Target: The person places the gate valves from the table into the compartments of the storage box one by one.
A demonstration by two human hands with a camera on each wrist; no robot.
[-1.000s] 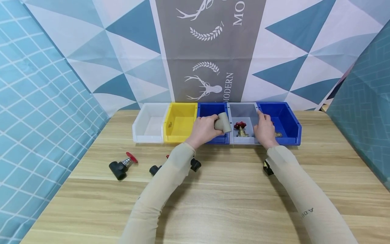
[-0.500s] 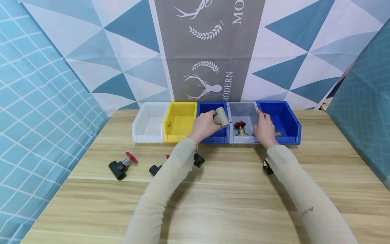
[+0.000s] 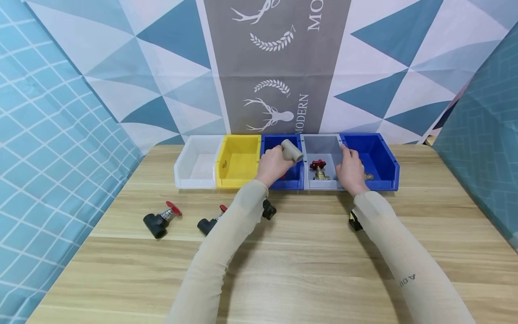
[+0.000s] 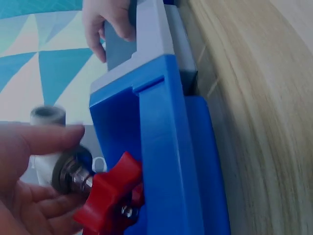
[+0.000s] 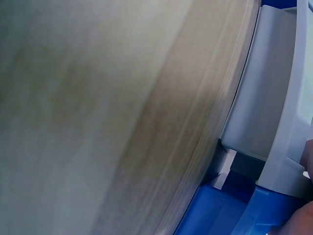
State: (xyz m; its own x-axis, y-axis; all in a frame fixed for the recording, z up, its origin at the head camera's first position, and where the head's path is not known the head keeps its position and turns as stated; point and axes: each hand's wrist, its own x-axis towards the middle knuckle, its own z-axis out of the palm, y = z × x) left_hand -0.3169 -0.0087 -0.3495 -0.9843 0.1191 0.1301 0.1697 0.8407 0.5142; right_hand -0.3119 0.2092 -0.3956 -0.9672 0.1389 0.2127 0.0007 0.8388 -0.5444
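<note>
Above the middle blue bin (image 3: pixel 293 182), my left hand (image 3: pixel 270 165) holds a stop valve (image 3: pixel 292 150). Its tee-shaped body is pale grey, and in the left wrist view a metal stem leads to a red handwheel (image 4: pixel 110 196) pointing down toward the bin. My right hand (image 3: pixel 351 170) grips the shared wall between the grey bin (image 3: pixel 323 185) and the right blue bin (image 3: pixel 378 184); only parts of its fingers (image 5: pixel 298 223) show in the right wrist view. A brass valve (image 3: pixel 320 173) with a red handwheel sits inside the grey bin.
White (image 3: pixel 196 183) and yellow (image 3: pixel 238 183) bins continue the row on the left. Two black valves with red handwheels, one farther left (image 3: pixel 155 225) and one partly behind my left sleeve (image 3: pixel 207 225), lie on the wooden table (image 3: pixel 291 270). Brass fittings (image 3: pixel 368 176) show in the right blue bin.
My left hand has moved slightly away from me over the middle blue bin, turning the valve so its grey body tilts and its red handwheel shows below. My right hand has stayed put.
</note>
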